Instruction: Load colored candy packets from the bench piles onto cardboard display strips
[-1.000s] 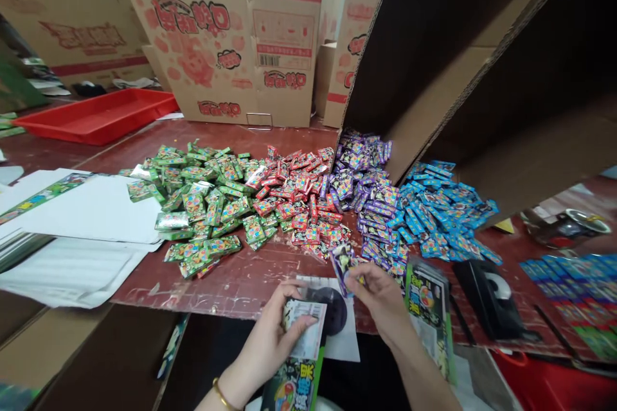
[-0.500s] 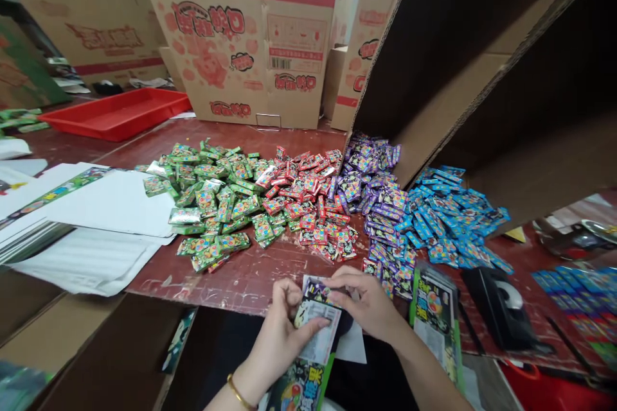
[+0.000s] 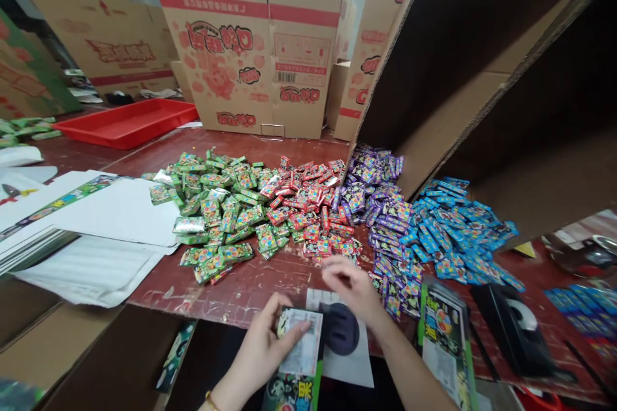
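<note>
Red table [image 3: 277,277], pouch [image 3: 304,361] cut off, right fingers [image 3: 339,263] blurred

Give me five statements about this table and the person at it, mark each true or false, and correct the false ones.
1. The left hand holds a printed pouch. True.
2. The blue packets lie to the right of the purple packets. True.
3. Purple packets separate the green ones from the red. False: the red packets lie between the green packets and the purple.
4. A bracelet circles the right wrist. False: the bracelet is on the left wrist.
5. The red tray stands farther back than the green packets. True.
</note>
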Demonstrator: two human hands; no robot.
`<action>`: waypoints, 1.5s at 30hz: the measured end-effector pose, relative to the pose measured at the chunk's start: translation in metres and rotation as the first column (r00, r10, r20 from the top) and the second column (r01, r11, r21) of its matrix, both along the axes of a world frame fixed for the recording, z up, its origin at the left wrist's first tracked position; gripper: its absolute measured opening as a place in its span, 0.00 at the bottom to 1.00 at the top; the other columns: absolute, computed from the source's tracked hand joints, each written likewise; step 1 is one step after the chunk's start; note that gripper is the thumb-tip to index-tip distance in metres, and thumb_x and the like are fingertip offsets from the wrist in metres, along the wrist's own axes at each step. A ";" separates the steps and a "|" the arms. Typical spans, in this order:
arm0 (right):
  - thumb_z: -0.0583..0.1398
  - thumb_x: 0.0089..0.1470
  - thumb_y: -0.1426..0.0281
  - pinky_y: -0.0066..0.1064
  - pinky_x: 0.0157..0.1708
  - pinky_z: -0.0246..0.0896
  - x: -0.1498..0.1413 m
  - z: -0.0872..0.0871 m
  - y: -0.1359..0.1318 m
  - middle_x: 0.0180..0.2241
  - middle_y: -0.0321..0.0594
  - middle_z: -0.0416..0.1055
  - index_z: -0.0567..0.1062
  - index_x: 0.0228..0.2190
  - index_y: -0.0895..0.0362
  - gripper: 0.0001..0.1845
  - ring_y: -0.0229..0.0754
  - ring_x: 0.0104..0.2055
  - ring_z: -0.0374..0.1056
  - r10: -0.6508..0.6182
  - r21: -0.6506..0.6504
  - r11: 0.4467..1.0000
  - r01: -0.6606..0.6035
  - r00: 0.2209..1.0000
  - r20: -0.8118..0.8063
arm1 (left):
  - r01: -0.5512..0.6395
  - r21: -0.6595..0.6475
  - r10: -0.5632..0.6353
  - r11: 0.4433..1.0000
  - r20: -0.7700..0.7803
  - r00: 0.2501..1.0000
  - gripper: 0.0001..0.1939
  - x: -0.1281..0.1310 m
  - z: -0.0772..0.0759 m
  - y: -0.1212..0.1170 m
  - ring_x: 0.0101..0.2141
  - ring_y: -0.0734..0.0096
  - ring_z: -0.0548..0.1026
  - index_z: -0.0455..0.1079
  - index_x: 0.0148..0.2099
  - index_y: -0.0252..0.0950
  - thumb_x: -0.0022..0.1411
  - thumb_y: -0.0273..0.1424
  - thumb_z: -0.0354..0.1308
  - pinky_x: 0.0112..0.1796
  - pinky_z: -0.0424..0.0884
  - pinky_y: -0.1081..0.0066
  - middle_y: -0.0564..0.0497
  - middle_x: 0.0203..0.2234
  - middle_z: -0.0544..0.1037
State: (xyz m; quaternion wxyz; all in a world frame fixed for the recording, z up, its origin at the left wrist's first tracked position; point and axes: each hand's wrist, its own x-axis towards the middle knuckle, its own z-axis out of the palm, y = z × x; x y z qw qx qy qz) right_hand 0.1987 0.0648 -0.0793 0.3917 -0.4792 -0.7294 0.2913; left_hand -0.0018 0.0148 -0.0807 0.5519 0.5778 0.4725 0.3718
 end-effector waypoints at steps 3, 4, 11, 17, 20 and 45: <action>0.60 0.50 0.75 0.45 0.52 0.55 0.000 -0.013 0.040 0.45 0.46 0.70 0.74 0.38 0.55 0.11 0.49 0.50 0.62 -0.131 0.103 0.988 0.112 0.969 0.208 | -0.038 -0.023 0.038 0.999 -0.005 0.999 0.14 -0.008 -0.005 0.002 0.24 0.74 0.63 0.58 0.30 0.38 0.56 0.38 0.61 0.26 0.61 0.77 0.60 0.21 0.62; 0.62 0.46 0.77 0.46 0.53 0.53 -0.002 -0.016 0.051 0.45 0.46 0.70 0.74 0.38 0.55 0.14 0.50 0.50 0.62 -0.110 0.095 0.992 0.088 0.962 0.249 | -0.065 -0.020 0.065 0.998 0.005 0.998 0.14 -0.009 -0.006 0.002 0.24 0.73 0.63 0.58 0.30 0.38 0.55 0.38 0.61 0.26 0.61 0.77 0.60 0.21 0.63; 0.64 0.43 0.76 0.41 0.45 0.57 -0.002 -0.029 0.072 0.31 0.39 0.71 0.72 0.23 0.56 0.05 0.47 0.39 0.65 -0.060 -0.008 0.998 0.066 0.941 0.333 | -0.235 -0.047 0.239 0.971 0.115 0.964 0.15 -0.014 -0.017 0.001 0.26 0.71 0.67 0.60 0.37 0.40 0.54 0.40 0.62 0.27 0.65 0.75 0.58 0.25 0.68; 0.65 0.43 0.72 0.38 0.37 0.59 -0.010 -0.027 0.071 0.28 0.38 0.68 0.70 0.22 0.57 0.07 0.45 0.34 0.65 -0.130 -0.081 0.986 0.148 0.974 0.188 | -0.193 -0.054 0.199 0.980 0.143 0.970 0.12 -0.022 -0.018 0.002 0.29 0.68 0.70 0.64 0.38 0.38 0.63 0.42 0.51 0.31 0.66 0.71 0.54 0.28 0.70; 0.60 0.51 0.69 0.32 0.33 0.62 -0.032 -0.013 0.061 0.31 0.38 0.69 0.71 0.37 0.56 0.09 0.40 0.31 0.66 -0.074 -0.130 0.988 0.077 0.997 0.028 | -0.217 -0.060 0.225 0.974 0.182 0.957 0.12 -0.021 -0.017 0.001 0.30 0.68 0.70 0.62 0.41 0.39 0.60 0.41 0.55 0.32 0.66 0.72 0.55 0.28 0.69; 0.63 0.47 0.76 0.27 0.31 0.59 -0.064 0.023 0.022 0.32 0.36 0.69 0.72 0.33 0.56 0.09 0.38 0.32 0.65 0.403 -0.261 0.885 -0.385 0.915 0.019 | -0.199 -0.066 0.209 0.978 0.251 0.945 0.25 -0.023 -0.023 -0.003 0.25 0.73 0.68 0.49 0.58 0.42 0.63 0.36 0.54 0.27 0.63 0.76 0.57 0.25 0.68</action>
